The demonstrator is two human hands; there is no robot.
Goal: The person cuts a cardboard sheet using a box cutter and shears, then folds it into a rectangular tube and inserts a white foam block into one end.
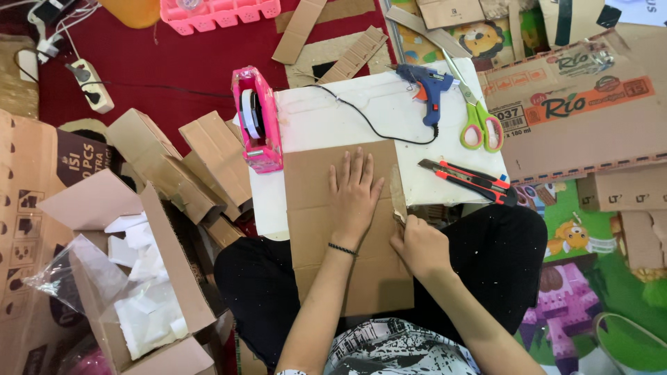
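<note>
A brown cardboard sheet lies across the white board and my lap. My left hand presses flat on the sheet, fingers spread. My right hand pinches the sheet's right edge, where a narrow strip is bent upward. A black band circles my left wrist.
A pink tape dispenser stands at the board's left. A blue glue gun, green-handled scissors and a red-black utility knife lie at its right. Cardboard pieces and an open box sit at left; a flattened carton at right.
</note>
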